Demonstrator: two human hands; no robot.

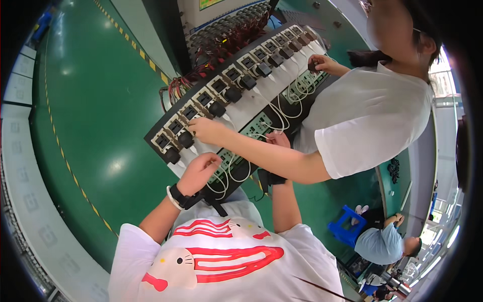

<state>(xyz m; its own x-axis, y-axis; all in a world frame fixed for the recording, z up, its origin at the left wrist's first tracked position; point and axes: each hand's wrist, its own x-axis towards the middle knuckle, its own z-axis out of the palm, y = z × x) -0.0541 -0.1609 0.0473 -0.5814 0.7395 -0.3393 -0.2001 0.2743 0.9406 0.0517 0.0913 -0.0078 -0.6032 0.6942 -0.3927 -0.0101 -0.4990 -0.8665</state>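
In the head view, the left hand [200, 170] is half curled just beside the nearest green circuit board [225, 159]; whether anything sits between its fingers cannot be told. The right hand [278, 138] has bent fingers near the next board along, close to the white cables [288, 115]. A co-worker's forearm [266, 153] crosses in front and hides the right wrist, so its grip on a cable cannot be made out.

Ahead of both hands runs a slanting row of sockets [205, 98], many of them holding black plugs [231, 94]. The plugs closest to the left hand lie just beyond its fingers. Some cables loop down between the two hands over the boards, their ends partly covered.

The co-worker's near hand [206, 131] is among the plugs beyond the left hand, its fingertips covering whatever they touch. The co-worker's far hand [324, 64], up and right of the right hand, has its fingers closed around a small dark thing, too small to name.

Beyond the sockets, red wires [214, 64] crowd together in a tangle hard to separate. Well to the right of the right hand, a blue stool [346, 226] stands behind a seated person [380, 245].
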